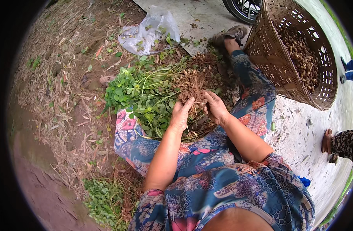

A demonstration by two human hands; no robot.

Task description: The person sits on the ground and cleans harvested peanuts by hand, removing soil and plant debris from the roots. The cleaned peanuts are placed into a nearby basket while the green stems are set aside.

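Between my legs lies a heap of uprooted peanut plants (pixel 153 89), with leafy tops to the left and roots to the right. My left hand (pixel 180 114) grips a soil-covered root clump (pixel 193 96), thumb on top. At the clump's right side, the bent fingers of my right hand (pixel 215 106) close around pale peanut pods at the roots. More roots with pods (pixel 191 78) lie just beyond my hands. The fingertips under the clump are partly hidden.
A tilted woven basket (pixel 269 49) holding many peanuts (pixel 299 55) stands at the right on concrete. A clear plastic bag (pixel 150 31) lies ahead, near a vehicle wheel (pixel 245 8). Another plant pile (pixel 107 199) sits at lower left. A person's foot (pixel 326 141) shows at the right edge.
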